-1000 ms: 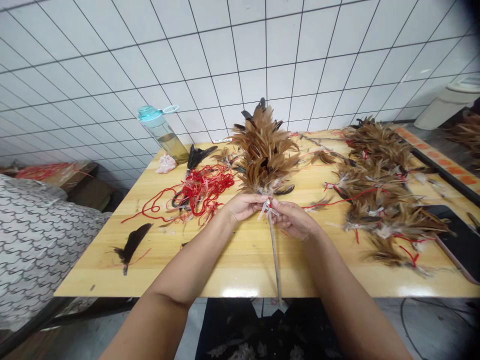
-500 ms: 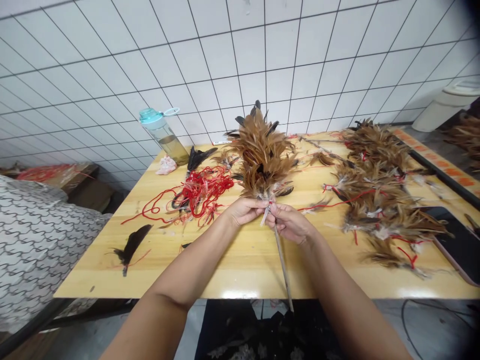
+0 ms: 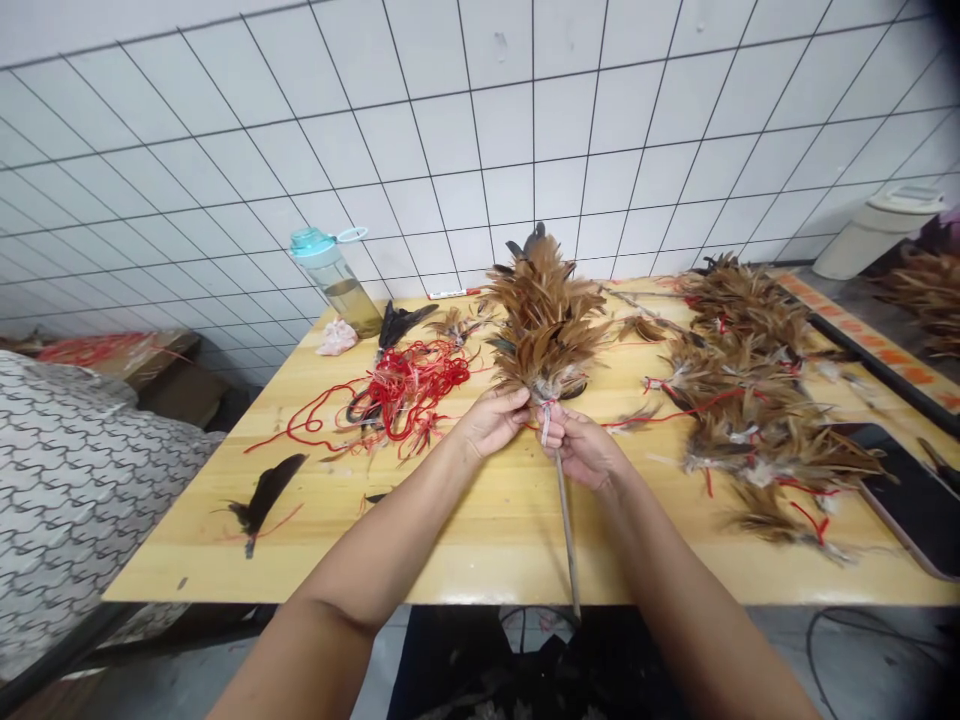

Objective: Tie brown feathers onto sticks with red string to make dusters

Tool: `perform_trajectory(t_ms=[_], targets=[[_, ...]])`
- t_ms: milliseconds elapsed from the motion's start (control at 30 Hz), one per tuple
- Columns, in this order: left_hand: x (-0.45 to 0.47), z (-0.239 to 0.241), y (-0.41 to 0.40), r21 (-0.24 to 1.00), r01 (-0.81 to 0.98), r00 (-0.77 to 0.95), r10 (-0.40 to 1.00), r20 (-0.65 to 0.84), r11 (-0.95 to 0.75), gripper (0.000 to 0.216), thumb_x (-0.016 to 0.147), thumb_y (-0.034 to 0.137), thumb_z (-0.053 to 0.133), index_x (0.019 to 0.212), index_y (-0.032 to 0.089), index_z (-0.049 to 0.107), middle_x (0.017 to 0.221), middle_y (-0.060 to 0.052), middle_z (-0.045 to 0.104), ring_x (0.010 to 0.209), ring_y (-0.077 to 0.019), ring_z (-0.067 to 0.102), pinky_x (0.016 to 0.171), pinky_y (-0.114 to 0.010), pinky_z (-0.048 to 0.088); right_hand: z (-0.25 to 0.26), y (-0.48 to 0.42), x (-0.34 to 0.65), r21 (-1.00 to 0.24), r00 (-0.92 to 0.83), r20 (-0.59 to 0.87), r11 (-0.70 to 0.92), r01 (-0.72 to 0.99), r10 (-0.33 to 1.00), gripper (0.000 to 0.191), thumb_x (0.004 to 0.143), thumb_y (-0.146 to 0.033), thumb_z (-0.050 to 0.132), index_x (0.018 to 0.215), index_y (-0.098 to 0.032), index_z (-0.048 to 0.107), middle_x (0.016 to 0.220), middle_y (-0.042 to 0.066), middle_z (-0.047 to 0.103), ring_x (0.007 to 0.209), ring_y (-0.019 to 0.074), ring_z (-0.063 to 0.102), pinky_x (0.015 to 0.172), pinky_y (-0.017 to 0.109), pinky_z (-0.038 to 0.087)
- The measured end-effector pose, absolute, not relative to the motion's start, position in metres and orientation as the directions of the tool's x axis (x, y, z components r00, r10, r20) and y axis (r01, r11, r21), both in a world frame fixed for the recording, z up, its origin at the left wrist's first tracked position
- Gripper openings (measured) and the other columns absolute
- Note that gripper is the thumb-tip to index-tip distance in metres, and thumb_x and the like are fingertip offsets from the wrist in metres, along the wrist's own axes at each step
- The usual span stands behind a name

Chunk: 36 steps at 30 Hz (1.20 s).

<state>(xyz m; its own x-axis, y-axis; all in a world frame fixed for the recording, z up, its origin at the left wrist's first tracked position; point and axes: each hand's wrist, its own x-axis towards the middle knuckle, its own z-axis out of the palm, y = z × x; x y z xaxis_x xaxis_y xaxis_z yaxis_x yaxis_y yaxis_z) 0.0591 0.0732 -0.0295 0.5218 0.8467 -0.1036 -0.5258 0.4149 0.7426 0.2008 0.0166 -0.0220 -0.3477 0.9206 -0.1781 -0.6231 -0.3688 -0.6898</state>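
A feather duster (image 3: pixel 546 320) of brown and black feathers on a thin stick (image 3: pixel 568 540) points away from me over the table. My right hand (image 3: pixel 583 448) is closed round the stick just below the feathers, where red string and a pale strip (image 3: pixel 547 420) show at the binding. My left hand (image 3: pixel 493 418) is just left of the binding with thumb and fingers pinched together. What lies in that pinch, perhaps string, is too small to make out. To its left lies a tangled heap of red string (image 3: pixel 420 385), partly over scissor-like black handles.
Tied bundles of brown feathers (image 3: pixel 757 380) cover the table's right side, beside a phone (image 3: pixel 911 500). At the back left stand a water bottle (image 3: pixel 345 285) and crumpled tissue (image 3: pixel 337 337). A black feather (image 3: pixel 266 495) lies at the front left. A tiled wall (image 3: pixel 420 130) backs the wooden table (image 3: pixel 465 570).
The duster has tilted slightly and moved a little right. My left hand has drawn slightly away from the binding, while my right hand stays on the stick. The view has shifted a little.
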Motion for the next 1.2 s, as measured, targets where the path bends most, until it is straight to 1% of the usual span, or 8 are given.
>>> perform_trajectory(t_ms=[100, 267, 367, 533, 700, 967, 1100, 1200], targets=[[0.065, -0.030, 0.071, 0.721, -0.564, 0.440, 0.886, -0.149, 0.401, 0.015, 0.068, 0.013, 0.075, 0.074, 0.009, 0.062, 0.070, -0.003, 0.062, 0.065, -0.0071, 0.059, 0.047, -0.013, 0.036, -0.024, 0.019, 0.203, -0.667, -0.277, -0.236, -0.363, -0.651, 0.931, 0.043, 0.058, -0.042, 0.084, 0.067, -0.017, 0.051, 0.050, -0.010, 0.027, 0.045, 0.0035, 0.023, 0.040, 0.017, 0.018], [0.076, -0.029, 0.060, 0.700, -0.623, 0.270, 0.936, -0.225, 0.348, 0.013, 0.075, 0.014, 0.069, 0.077, 0.012, 0.056, 0.070, -0.003, 0.061, 0.063, -0.0072, 0.058, 0.046, -0.013, 0.033, -0.027, 0.023, 0.201, -0.654, -0.130, -0.315, -0.315, -0.688, 0.940, 0.044, 0.057, -0.038, 0.085, 0.066, -0.018, 0.047, 0.049, -0.010, 0.031, 0.043, 0.0036, 0.025, 0.038, 0.017, 0.014], [0.080, -0.027, 0.053, 0.726, -0.624, 0.266, 0.952, -0.150, 0.289, 0.017, 0.076, 0.021, 0.071, 0.080, 0.012, 0.057, 0.069, -0.002, 0.059, 0.061, -0.0065, 0.056, 0.047, -0.014, 0.033, -0.028, 0.023, 0.200, -0.687, -0.067, -0.348, -0.303, -0.660, 0.935, 0.040, 0.059, -0.037, 0.083, 0.066, -0.017, 0.049, 0.048, -0.009, 0.035, 0.042, 0.0032, 0.027, 0.037, 0.016, 0.012], [0.083, -0.027, 0.045, 0.813, -0.563, 0.264, 0.964, 0.007, 0.149, 0.028, 0.072, 0.035, 0.075, 0.079, 0.012, 0.060, 0.073, -0.002, 0.059, 0.065, -0.0063, 0.055, 0.051, -0.015, 0.035, -0.033, 0.024, 0.200, -0.714, 0.026, -0.380, -0.276, -0.643, 0.925, 0.036, 0.060, -0.036, 0.081, 0.067, -0.016, 0.051, 0.048, -0.008, 0.042, 0.042, 0.0027, 0.031, 0.037, 0.016, 0.015], [0.083, -0.028, 0.042, 0.864, -0.491, 0.323, 0.944, 0.062, 0.111, 0.027, 0.076, 0.038, 0.072, 0.079, 0.013, 0.061, 0.072, -0.002, 0.061, 0.066, -0.0067, 0.055, 0.054, -0.016, 0.035, -0.037, 0.026, 0.206, -0.715, 0.000, -0.360, -0.276, -0.642, 0.933, 0.035, 0.063, -0.035, 0.079, 0.068, -0.017, 0.049, 0.050, -0.008, 0.041, 0.042, 0.0028, 0.031, 0.038, 0.016, 0.015], [0.075, -0.026, 0.046, 0.868, -0.471, 0.346, 0.938, 0.017, 0.158, 0.027, 0.070, 0.037, 0.077, 0.076, 0.014, 0.063, 0.082, -0.003, 0.063, 0.076, -0.0094, 0.058, 0.056, -0.018, 0.035, -0.033, 0.026, 0.208, -0.685, -0.066, -0.318, -0.277, -0.674, 0.946, 0.031, 0.069, -0.032, 0.075, 0.071, -0.018, 0.047, 0.051, -0.008, 0.041, 0.042, 0.0033, 0.030, 0.038, 0.017, 0.012], [0.061, -0.025, 0.058, 0.928, -0.357, 0.250, 0.968, -0.021, 0.112, 0.027, 0.065, 0.035, 0.080, 0.071, 0.014, 0.064, 0.079, -0.003, 0.063, 0.070, -0.0083, 0.053, 0.056, -0.018, 0.035, -0.033, 0.028, 0.206, -0.676, -0.003, -0.347, -0.252, -0.693, 0.938, 0.031, 0.073, -0.033, 0.072, 0.071, -0.019, 0.044, 0.049, -0.010, 0.037, 0.041, 0.0036, 0.028, 0.039, 0.018, 0.011], [0.038, -0.016, 0.071, 0.965, -0.221, 0.217, 0.972, -0.093, 0.142, 0.033, 0.060, 0.039, 0.082, 0.070, 0.014, 0.063, 0.072, -0.002, 0.060, 0.066, -0.0087, 0.052, 0.052, -0.018, 0.033, -0.036, 0.030, 0.202, -0.675, 0.026, -0.372, -0.251, -0.693, 0.928, 0.029, 0.076, -0.033, 0.068, 0.070, -0.020, 0.042, 0.048, -0.010, 0.038, 0.040, 0.0036, 0.027, 0.040, 0.018, 0.011]])
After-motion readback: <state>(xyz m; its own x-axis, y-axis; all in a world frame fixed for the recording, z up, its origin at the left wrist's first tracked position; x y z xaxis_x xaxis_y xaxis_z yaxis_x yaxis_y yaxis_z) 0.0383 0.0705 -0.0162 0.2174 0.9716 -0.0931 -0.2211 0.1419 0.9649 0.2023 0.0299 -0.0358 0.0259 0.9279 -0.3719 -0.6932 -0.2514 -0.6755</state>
